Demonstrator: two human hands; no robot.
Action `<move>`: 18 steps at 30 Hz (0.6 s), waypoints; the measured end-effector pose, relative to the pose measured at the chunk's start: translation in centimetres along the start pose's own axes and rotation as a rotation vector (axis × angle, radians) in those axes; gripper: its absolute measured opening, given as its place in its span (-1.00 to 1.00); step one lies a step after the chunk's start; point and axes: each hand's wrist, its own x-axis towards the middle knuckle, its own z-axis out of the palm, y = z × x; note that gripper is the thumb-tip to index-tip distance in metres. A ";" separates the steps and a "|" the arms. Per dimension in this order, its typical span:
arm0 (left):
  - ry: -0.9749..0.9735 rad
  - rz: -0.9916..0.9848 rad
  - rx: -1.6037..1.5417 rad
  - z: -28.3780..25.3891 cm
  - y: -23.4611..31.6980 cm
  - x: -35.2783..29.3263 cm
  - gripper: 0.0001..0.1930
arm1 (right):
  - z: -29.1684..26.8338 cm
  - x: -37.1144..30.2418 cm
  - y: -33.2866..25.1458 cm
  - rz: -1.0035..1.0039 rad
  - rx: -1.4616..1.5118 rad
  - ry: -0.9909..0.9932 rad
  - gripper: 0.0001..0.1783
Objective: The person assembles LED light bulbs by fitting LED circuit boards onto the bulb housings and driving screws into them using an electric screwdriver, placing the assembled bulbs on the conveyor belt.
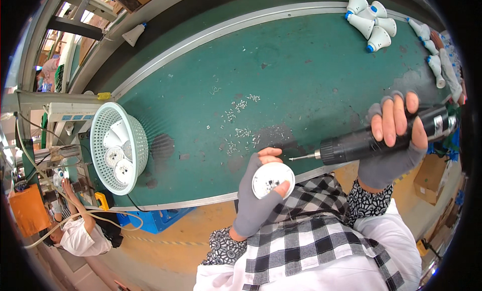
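Note:
My left hand (262, 193), in a grey fingerless glove, grips a white LED bulb (271, 179) with its round circuit-board face turned up and the thumb on the rim. In my right hand (396, 137), gloved the same way, is a black electric screwdriver (351, 144) lying nearly level. Its thin bit (304, 157) points left, a little above the bulb and apart from it. The fingers wrap over the tool's body. Many tiny screws (241, 132) lie scattered on the green tabletop (201, 90) beyond my left hand.
At the left stands a pale green plastic basket (137, 135) with several white bulbs in it. More white bulbs with blue tips (379, 38) are grouped at the far right. Another bulb (133, 35) lies beyond the table's rim. A co-worker (83, 235) is at lower left, near cables.

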 end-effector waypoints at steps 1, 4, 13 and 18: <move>0.001 0.002 -0.001 0.4 0.2 0.0 -0.56 | 0.1 -0.4 -0.1 -0.027 0.005 -0.018 -0.76; 0.175 -0.225 -0.186 1.2 0.7 -0.2 -0.60 | 0.8 -1.4 -0.7 -0.041 0.008 -0.038 -0.73; 0.260 -0.013 0.030 1.7 -0.1 -0.1 -0.64 | 1.6 -3.2 -0.4 0.020 -0.195 -0.110 -0.62; 0.255 0.072 0.174 1.3 -0.6 -0.2 -0.64 | 1.5 -3.3 -0.2 0.072 -0.231 -0.128 -0.61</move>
